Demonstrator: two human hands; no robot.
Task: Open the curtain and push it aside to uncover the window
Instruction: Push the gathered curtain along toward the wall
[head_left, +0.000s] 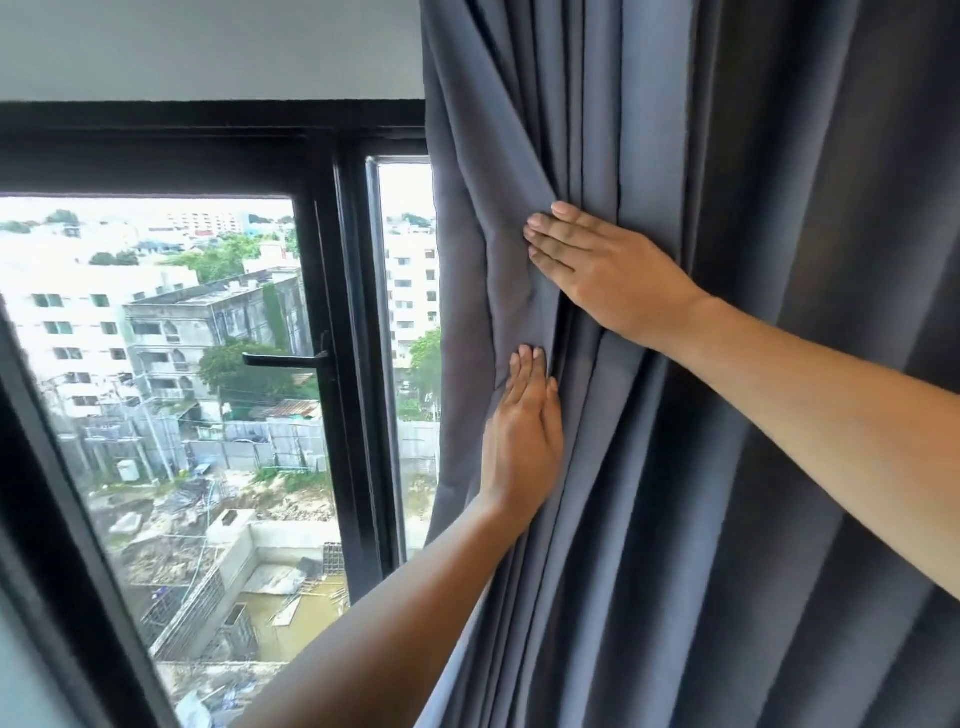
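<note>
A grey-blue curtain hangs bunched in folds over the right half of the view. The black-framed window is uncovered on the left, with only a narrow strip of its right pane showing beside the curtain's edge. My right hand lies flat on the gathered folds, fingers straight and pointing left. My left hand lies flat just below it, fingers pointing up along a fold near the curtain's left edge. Neither hand grips the cloth; both press on it with extended fingers.
A black window handle sticks out to the left from the middle frame post. A pale wall runs above the window. Buildings and a construction site show through the glass.
</note>
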